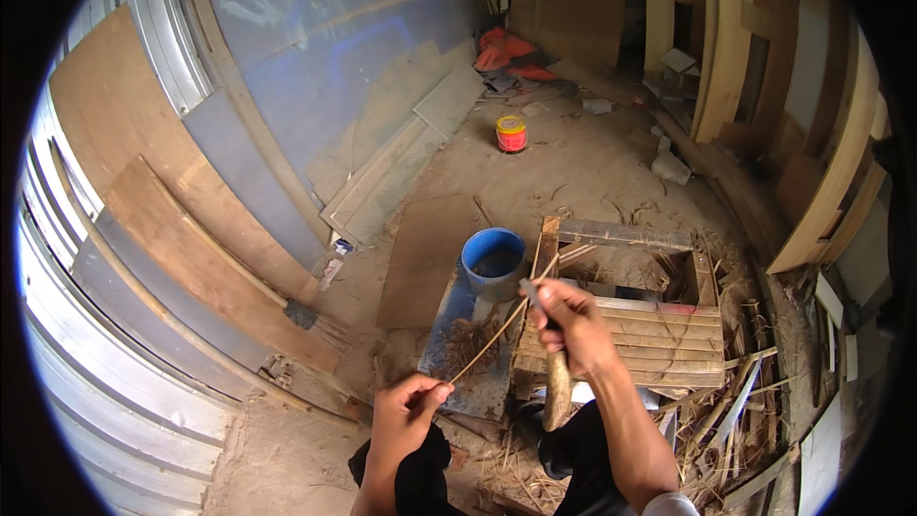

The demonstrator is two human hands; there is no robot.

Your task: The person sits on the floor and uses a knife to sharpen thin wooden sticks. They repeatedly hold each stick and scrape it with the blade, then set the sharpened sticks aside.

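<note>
My left hand [405, 408] pinches the near end of a long thin cane strip [497, 333] that runs up and to the right, toward a blue bucket. My right hand [569, 317] grips a knife with a pale wooden handle [557, 392]; its blade end [527, 287] rests against the strip near its far end. Both hands hover above a low wooden slatted frame [659, 334] and a blue-grey board [457, 344] strewn with shavings. My dark-trousered knees show at the bottom edge.
A blue bucket [493, 262] stands just beyond the hands. A brown flat board [425, 258] lies on the dusty floor, a red and yellow can [511, 134] farther back. Plywood sheets [181, 220] lean on the left wall, curved wooden frames [755, 86] stand right. Shavings [726, 411] pile by the frame.
</note>
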